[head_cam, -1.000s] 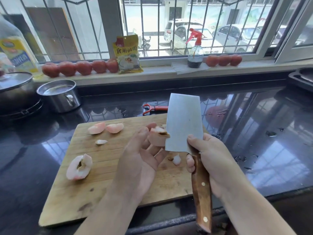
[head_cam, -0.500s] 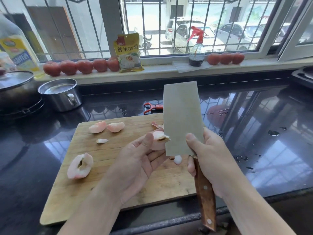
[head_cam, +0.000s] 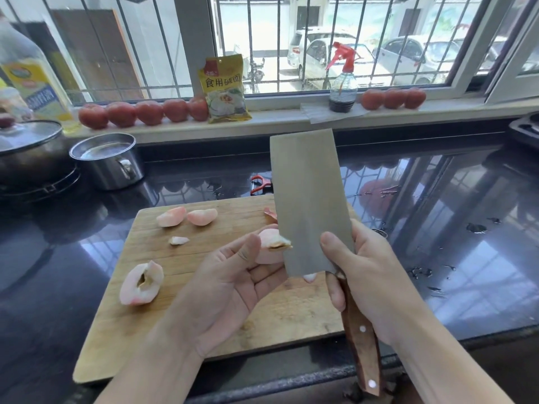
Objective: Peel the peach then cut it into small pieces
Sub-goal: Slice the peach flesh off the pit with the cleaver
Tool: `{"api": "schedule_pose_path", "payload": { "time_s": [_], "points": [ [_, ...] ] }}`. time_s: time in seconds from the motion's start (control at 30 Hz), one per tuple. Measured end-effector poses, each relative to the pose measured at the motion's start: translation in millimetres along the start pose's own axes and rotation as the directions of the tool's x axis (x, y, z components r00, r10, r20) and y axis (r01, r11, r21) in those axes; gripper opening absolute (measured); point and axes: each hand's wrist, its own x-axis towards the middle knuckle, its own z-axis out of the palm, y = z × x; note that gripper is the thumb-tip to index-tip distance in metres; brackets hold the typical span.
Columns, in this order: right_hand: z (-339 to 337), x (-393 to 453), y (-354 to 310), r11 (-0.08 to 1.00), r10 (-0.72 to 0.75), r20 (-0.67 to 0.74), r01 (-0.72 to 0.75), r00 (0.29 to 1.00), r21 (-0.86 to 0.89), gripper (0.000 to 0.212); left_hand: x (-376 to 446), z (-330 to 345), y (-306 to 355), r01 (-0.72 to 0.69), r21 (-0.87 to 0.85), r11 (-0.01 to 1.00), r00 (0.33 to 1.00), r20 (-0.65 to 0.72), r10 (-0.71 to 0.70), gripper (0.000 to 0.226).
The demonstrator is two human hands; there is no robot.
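Since 1 s ago, cleaver point(head_cam: 309, 205) has tipped more upright w/ blade flat toward camera, and left hand point(head_cam: 230, 290) has opened out a bit under the fruit. Right hand point(head_cam: 367, 275) grips cleaver at the blade/handle junction, thumb pressed on blade face, fingers wrapped round the wooden handle, which points down past the board's near edge. Left hand is palm-up, fingers loosely curled, thumb up, cradling a peeled peach chunk point(head_cam: 271, 246) w/ pit cavity showing; chunk touches blade's left edge, held above board's centre. Cutting board point(head_cam: 180, 339) lies on dark counter point(head_cam: 437, 258). Peach half point(head_cam: 142, 284) w/ pit hollow sits near board's left edge; two wedges point(head_cam: 186, 217) side by side by far-left corner, small bit point(head_cam: 178, 240) just nearer than them. Another small bit point(head_cam: 309, 277) peeks below blade. Red peeler point(head_cam: 261, 183) on counter just beyond board's far edge. Steel pot point(head_cam: 108, 161) at counter's far left.
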Motion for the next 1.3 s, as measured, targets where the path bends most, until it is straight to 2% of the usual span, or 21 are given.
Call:
{"api": "schedule_pose_path", "payload": {
  "time_s": [0.13,0.3,0.5,0.67,0.8,0.9,1.03,1.17,1.3],
  "points": [
    [-2,0,1,1.0,-0.004,0.025,0.004,1.0,0.012,0.016,1,-5,1,0.033,0.023,0.999,0.999,0.021,-0.034,0.053],
    [-10,2,1,0.994,-0.014,0.074,0.022,0.997,-0.109,0.019,1,-6,2,0.033,0.098,0.995,0.999,0.03,-0.036,0.062],
    [-15,5,1,0.984,-0.017,0.107,0.035,0.994,-0.175,0.023,2,0,7,0.066,0.213,0.975,0.996,-0.064,-0.054,0.055],
    [-11,2,8,0.987,-0.014,0.059,0.023,0.998,-0.161,0.018,3,7,4,0.036,0.221,0.975,0.995,-0.1,-0.014,0.051],
    [-3,-2,9,0.997,0.033,-0.024,-0.035,0.999,-0.062,0.016,1,15,-8,0.0,0.185,0.983,0.993,-0.114,0.022,0.035],
    [0,-2,10,0.998,0.047,-0.061,-0.049,0.997,-0.027,0.015,1,16,-16,-0.025,0.125,0.992,0.989,-0.139,0.043,0.039],
    [-4,2,11,0.996,0.092,-0.045,-0.093,0.995,-0.003,0.014,5,4,-7,0.112,0.132,0.985,0.981,-0.174,-0.088,0.062],
    [-5,7,11,0.993,0.122,-0.046,-0.121,0.992,0.015,0.014,4,-2,5,0.196,0.247,0.949,0.974,-0.158,-0.16,0.038],
    [-2,11,13,0.989,0.145,-0.069,-0.141,0.987,0.051,0.014,3,-6,3,0.198,0.116,0.973,0.976,-0.113,-0.185,0.039]
  ]
}}
